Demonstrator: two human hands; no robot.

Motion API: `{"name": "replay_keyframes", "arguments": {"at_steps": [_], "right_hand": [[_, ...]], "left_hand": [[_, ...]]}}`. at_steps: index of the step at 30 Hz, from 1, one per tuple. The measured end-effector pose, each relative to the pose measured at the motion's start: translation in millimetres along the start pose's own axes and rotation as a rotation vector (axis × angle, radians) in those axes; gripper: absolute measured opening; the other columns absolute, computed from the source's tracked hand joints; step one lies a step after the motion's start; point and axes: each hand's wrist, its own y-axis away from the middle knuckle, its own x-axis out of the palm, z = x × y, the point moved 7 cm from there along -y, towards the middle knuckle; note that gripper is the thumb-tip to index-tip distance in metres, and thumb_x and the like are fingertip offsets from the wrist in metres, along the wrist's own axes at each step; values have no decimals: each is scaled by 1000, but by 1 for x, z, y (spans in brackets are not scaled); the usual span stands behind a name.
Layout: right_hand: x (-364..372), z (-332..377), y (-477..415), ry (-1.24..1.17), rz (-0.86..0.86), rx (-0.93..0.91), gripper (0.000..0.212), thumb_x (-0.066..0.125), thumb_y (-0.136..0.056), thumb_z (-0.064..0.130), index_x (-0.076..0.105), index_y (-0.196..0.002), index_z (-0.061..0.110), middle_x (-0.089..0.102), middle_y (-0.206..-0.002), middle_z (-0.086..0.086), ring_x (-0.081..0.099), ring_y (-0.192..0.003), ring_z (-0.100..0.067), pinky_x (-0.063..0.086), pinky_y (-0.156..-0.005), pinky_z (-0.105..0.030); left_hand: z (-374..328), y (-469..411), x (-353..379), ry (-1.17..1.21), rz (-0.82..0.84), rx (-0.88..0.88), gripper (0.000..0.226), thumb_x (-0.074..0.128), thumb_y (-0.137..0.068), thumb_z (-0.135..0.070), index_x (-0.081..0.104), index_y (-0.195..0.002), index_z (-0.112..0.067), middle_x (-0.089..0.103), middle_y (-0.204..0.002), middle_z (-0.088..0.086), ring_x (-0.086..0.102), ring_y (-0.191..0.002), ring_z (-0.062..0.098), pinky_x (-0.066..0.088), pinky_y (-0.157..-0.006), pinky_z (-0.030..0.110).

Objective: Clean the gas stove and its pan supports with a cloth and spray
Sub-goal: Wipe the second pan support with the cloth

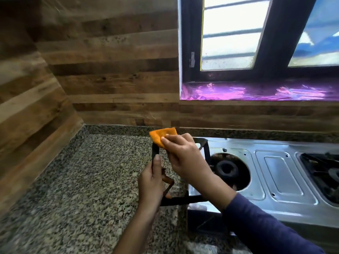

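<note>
you are holding a black square pan support up on edge between your two hands, tilted, over the spot where the speckled granite counter is meeting the left end of the steel stove. your left hand is gripping the support's left bar, with the fingers curling round it and the thumb lying straight up along the metal. your right hand is reaching across from the right and pinching a folded orange cloth against the support's upper left corner, and the cloth's top edge is sticking up above that hand. i cannot tell whether the support's lower bar is touching the stove's edge or hanging just above it. behind the frame, the left burner is sitting uncovered in its round opening. a second pan support is sitting in place over the right burner, well apart from your hands, at the right edge of the view. a dark blue sleeve is covering your right forearm, while your left forearm is showing bare. a wood-pattern wall is running behind the counter, and a dark-framed window is standing above the stove, with a shiny purple sheet lining its sill.
</note>
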Motion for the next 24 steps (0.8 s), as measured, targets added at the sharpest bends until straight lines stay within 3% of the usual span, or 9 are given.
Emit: {"name": "replay_keyframes", "arguments": {"at_steps": [3, 7, 11, 13, 15, 16, 19, 22, 24], "right_hand": [[7, 6, 6, 62, 65, 39, 35, 54, -80, 5, 68, -111, 9, 66, -105, -6, 49, -87, -26, 45, -79, -33], [21, 0, 31, 25, 285, 212, 18, 51, -87, 19, 67, -94, 15, 64, -88, 1, 51, -85, -18, 46, -80, -35], [-21, 5, 29, -314, -18, 453, 18, 56, -85, 4, 72, -84, 11, 65, -71, 6, 62, -58, 0, 45, -53, -12], [-46, -1, 27, -380, -181, 515, 21, 57, -85, 5, 74, -87, 17, 71, -73, 7, 66, -59, 0, 53, -53, -19], [-63, 0, 23, -427, -261, 479, 26, 54, -85, 7, 74, -95, 22, 74, -83, 7, 71, -74, -10, 59, -63, -35], [-70, 4, 19, -403, -286, 417, 31, 54, -84, 6, 74, -100, 24, 74, -90, 10, 70, -85, -13, 57, -72, -38], [-57, 30, 2, -159, -189, 106, 38, 56, -81, 6, 71, -114, 16, 69, -110, 3, 58, -102, -19, 46, -90, -33], [2, 36, -1, 139, 80, -105, 37, 66, -82, 19, 69, -117, 10, 65, -119, -7, 54, -100, -30, 50, -88, -41], [23, 34, 6, 246, 189, -126, 39, 66, -83, 28, 67, -118, 11, 64, -120, -5, 55, -101, -31, 53, -82, -46]], "left_hand": [[8, -10, -11, -22, -36, 1, 47, 36, -90, -63, 62, -80, -25, 58, -54, 3, 52, -44, 20, 50, -48, 47], [-11, -25, -26, -95, -77, 155, 44, 34, -95, -55, 55, -77, -20, 64, -54, 5, 57, -43, 14, 48, -49, 39], [-23, -32, -18, -82, 52, 148, 50, 36, -88, -62, 56, -83, -17, 64, -55, 5, 57, -41, 10, 49, -43, 33], [-16, -30, -13, 24, 120, 34, 52, 37, -85, -66, 54, -88, -18, 64, -57, 6, 54, -37, 12, 52, -41, 36], [-8, -27, -10, 110, 139, -73, 60, 34, -81, -72, 54, -91, -17, 64, -59, 9, 47, -32, 12, 55, -46, 47], [-5, -26, -10, 148, 143, -122, 69, 29, -78, -76, 56, -94, -14, 64, -59, 10, 45, -31, 13, 54, -46, 45], [1, -25, -6, 199, 155, -215, 90, 12, -71, -84, 63, -96, -15, 70, -67, 12, 58, -42, 21, 51, -44, 33], [-4, -27, -4, 243, 162, -208, 105, 5, -52, -101, 72, -91, -31, 74, -91, 10, 70, -81, 29, 58, -66, 43], [-5, -26, -2, 298, 183, -199, 112, 9, -43, -106, 71, -101, -34, 74, -97, 12, 70, -89, 34, 56, -64, 44]]}}
